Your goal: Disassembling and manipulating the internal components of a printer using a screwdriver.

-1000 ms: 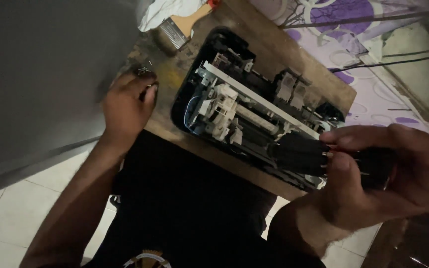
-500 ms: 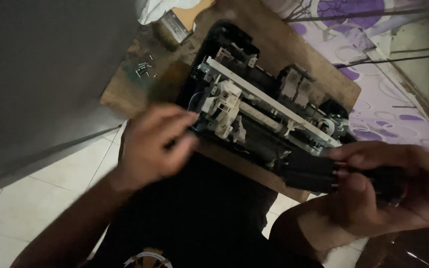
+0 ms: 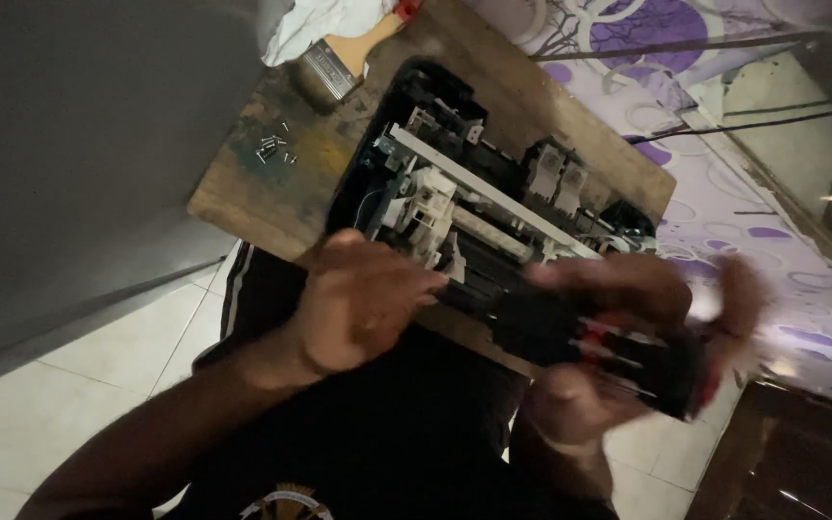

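Opened printer (image 3: 474, 207), black casing, white and grey inner mechanism exposed, lying on a small worn wooden tabletop (image 3: 252, 183). Left hand (image 3: 363, 303): fingers curled, resting at the printer's near edge; whether it grips anything cannot be told. Right hand (image 3: 628, 337): blurred, closed around a black case of red-handled screwdrivers (image 3: 628, 361), just beside the printer's near right end. Loose screws (image 3: 273, 148) and paintbrush (image 3: 339, 63) beyond the printer's left end.
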